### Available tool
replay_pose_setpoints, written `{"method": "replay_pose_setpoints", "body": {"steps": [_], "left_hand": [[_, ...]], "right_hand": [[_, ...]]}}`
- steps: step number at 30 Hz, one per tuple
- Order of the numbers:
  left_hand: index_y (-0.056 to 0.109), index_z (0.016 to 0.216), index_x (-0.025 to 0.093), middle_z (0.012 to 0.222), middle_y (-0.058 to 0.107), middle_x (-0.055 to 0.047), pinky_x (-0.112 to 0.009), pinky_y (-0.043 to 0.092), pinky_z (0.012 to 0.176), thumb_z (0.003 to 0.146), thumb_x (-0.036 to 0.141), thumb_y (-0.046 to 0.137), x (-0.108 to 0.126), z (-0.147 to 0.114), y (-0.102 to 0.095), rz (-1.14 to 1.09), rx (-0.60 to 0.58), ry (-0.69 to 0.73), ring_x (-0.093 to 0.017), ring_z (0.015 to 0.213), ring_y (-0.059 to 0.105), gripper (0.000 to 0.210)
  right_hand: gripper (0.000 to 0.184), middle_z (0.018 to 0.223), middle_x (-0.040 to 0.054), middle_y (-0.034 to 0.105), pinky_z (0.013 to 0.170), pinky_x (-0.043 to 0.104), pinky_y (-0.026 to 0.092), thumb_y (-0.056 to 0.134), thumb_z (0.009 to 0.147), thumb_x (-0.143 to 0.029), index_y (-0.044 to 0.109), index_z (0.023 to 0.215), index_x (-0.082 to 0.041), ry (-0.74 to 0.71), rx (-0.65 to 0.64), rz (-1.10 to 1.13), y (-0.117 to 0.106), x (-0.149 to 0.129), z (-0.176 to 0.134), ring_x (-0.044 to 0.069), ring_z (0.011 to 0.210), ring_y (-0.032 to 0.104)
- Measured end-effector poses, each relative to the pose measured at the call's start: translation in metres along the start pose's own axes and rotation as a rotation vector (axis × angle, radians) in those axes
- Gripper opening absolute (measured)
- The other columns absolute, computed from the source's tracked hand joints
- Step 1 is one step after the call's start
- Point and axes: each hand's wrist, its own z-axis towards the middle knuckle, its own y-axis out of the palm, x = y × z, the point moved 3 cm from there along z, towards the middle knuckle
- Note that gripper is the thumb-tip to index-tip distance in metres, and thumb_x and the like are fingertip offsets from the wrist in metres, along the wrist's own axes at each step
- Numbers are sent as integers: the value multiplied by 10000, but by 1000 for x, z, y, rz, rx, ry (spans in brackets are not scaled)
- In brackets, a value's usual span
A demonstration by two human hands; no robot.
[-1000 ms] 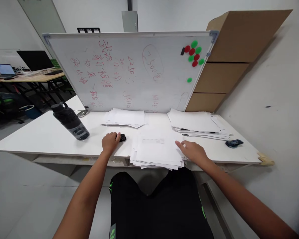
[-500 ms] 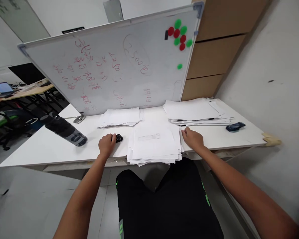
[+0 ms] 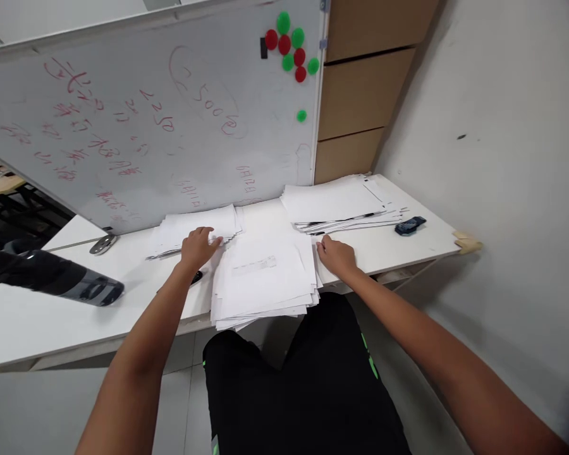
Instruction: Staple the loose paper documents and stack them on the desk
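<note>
The black pants [image 3: 294, 392] bear bright green marks [image 3: 372, 367] at 2 o'clock and a grey-and-green patch [image 3: 215, 445] at 8 o'clock; left hand [image 3: 198, 249], right hand [image 3: 338, 256] and 2 forearms [image 3: 145, 341] are bare.

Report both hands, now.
Left hand: open, nothing seen held, at the back-left papers.
Right hand: curled at the right edge of the front paper stack; whether it grips cannot be told.

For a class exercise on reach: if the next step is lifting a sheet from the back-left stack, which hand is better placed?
Likely the left hand: open, at the near edge of the back-left stack. The right hand is farther off, by the right edge of the front stack.
</note>
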Motion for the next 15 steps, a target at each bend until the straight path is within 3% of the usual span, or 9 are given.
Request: {"method": "replay_pose_setpoints", "body": {"steps": [4,7,15], "left_hand": [[437,1422,193,1505,447,-150,-469,401,1033,873,614,460,11,37,29,-22,-58,-54,-337,1385,381,693],[476,1390,210,1479,479,-150,-502,393,1028,860,641,445,12,51,44,-1,-109,-72,-351,1350,421,685],[610,1251,246,1264,648,-133,-444,433,884,906,602,359,8,61,45,101,-158,-79,-348,1168,564,556]], "right_hand": [[333,879,89,713,625,286,345,294,1040,-366,551,1086,-159,-2,-32,21,-2,0,1,230,803,679],[336,898,94,714,645,285,361,286,1043,-360,546,1106,-158,5,-46,24,-3,0,2,228,815,678],[352,870,93,709,641,286,360,264,1046,-369,537,1115,-159,5,-44,7,2,2,4,230,793,676]]}}
